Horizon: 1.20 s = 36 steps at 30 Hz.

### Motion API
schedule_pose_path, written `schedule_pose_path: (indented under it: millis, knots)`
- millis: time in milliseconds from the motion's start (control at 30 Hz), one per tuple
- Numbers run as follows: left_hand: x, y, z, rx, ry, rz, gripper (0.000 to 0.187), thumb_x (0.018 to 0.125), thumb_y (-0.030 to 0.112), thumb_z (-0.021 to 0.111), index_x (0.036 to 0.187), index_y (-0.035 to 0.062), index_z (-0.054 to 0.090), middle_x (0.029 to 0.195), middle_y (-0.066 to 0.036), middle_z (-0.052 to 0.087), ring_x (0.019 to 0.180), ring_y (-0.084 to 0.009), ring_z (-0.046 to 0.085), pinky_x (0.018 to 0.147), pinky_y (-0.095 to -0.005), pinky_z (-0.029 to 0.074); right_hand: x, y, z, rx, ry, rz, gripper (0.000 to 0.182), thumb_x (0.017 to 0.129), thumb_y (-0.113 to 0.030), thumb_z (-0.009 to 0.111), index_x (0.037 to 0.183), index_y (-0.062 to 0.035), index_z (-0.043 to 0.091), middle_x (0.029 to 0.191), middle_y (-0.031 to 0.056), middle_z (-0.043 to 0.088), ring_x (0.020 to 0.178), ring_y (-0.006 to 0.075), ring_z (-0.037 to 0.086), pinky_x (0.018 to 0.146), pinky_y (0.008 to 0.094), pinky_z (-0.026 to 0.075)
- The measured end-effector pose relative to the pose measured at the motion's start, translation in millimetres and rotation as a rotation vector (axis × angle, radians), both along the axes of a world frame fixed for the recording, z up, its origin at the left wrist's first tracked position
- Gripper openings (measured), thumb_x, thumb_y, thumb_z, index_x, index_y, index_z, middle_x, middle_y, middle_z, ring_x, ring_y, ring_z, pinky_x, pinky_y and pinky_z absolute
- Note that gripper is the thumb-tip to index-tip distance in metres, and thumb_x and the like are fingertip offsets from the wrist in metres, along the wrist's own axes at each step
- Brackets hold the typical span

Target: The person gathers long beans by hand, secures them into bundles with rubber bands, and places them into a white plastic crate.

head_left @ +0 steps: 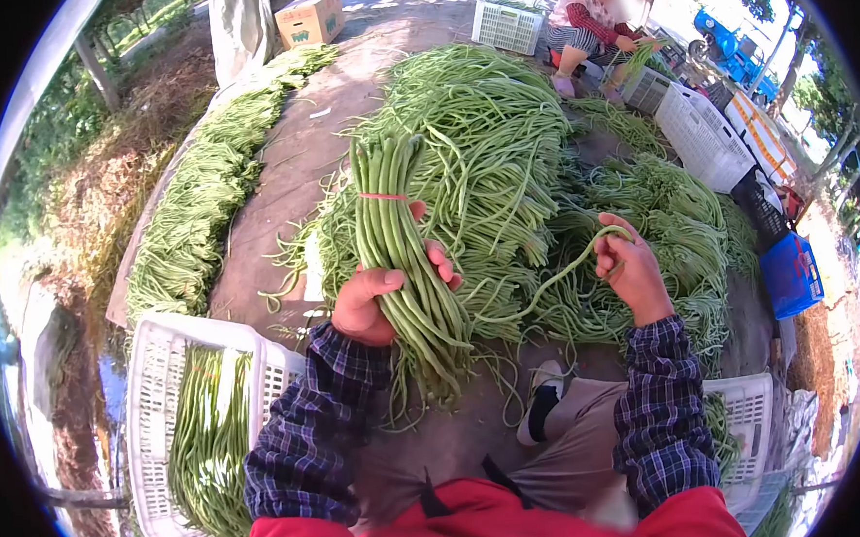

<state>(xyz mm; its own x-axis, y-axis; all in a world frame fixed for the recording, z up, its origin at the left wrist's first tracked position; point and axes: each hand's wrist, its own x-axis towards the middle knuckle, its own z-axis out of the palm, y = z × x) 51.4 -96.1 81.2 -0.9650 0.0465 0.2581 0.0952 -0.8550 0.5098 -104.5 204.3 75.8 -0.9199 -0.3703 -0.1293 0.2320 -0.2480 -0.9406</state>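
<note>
My left hand (371, 296) is wrapped round a thick bundle of long green beans (395, 241), held upright in front of me. A red band (382, 196) circles the bundle near its top, and the lower ends hang loose below my wrist. My right hand (629, 270), off to the right, pinches one end of a single long bean (571, 264) between thumb and fingers. That bean curves down and leftward toward the bundle's lower part. Behind both hands lies a large heap of loose long beans (486, 139).
A white crate (148, 449) of beans stands at my left, another white crate (749, 417) at my right. A long row of beans (193, 198) lies along the left. Far right, a seated person (588, 27) handles beans beside crates. A blue crate (790, 277) stands at right.
</note>
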Motion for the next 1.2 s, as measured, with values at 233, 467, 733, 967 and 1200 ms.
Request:
schedule_pose_path:
  millis: [233,467,733,967,1200]
  knots:
    - [-3,-5,2,-0.025,-0.003,0.072,0.080,0.067,0.011,0.064,0.137,0.0080,0.025,0.099,-0.016,0.055,0.091,-0.0286,0.057,0.088,-0.0444,0.046,-6,4,-1,-0.112,0.057,0.104,0.028,0.092,-0.013,0.048,0.119,-0.0040,0.051,0.098,0.0104,0.063,0.079,0.0156,0.060,0.067,0.0267,0.048]
    - [-5,-3,0,-0.031,-0.033,0.086,0.079,0.068,0.012,0.063,0.137,0.0082,0.025,0.100,-0.014,0.054,0.094,-0.0279,0.057,0.089,-0.0438,0.045,-20,17,-19,-0.098,0.108,0.011,0.023,0.094,-0.015,0.047,0.114,-0.0055,0.053,0.089,0.0064,0.062,0.064,0.0089,0.052,0.062,0.0255,0.045]
    - [-13,5,-3,-0.109,-0.026,0.081,0.076,0.075,0.025,0.068,0.137,0.0106,0.027,0.106,-0.013,0.053,0.098,-0.0284,0.056,0.090,-0.0436,0.045,3,-7,6,-0.795,-0.157,0.132,0.030,0.096,-0.009,0.041,0.124,-0.0128,0.049,0.115,0.0119,0.053,0.059,0.0035,0.041,0.062,0.0218,0.044]
    - [-22,16,-12,-0.121,-0.034,0.052,0.053,0.088,0.045,0.053,0.117,0.0009,0.047,0.107,-0.013,0.057,0.096,-0.0204,0.058,0.084,-0.0337,0.048,44,-66,22,-0.529,0.189,0.338,0.019,0.093,-0.013,0.050,0.110,-0.0092,0.057,0.082,0.0007,0.053,0.061,0.0066,0.041,0.059,0.0243,0.040]
    - [-29,20,-21,-0.133,-0.096,0.040,0.045,0.091,0.040,0.051,0.116,0.0023,0.049,0.104,-0.008,0.059,0.094,-0.0185,0.058,0.083,-0.0331,0.048,75,-118,29,0.259,0.905,0.220,0.023,0.080,-0.011,0.068,0.100,-0.0015,0.059,0.075,0.0012,0.055,0.060,0.0091,0.048,0.054,0.0232,0.039]
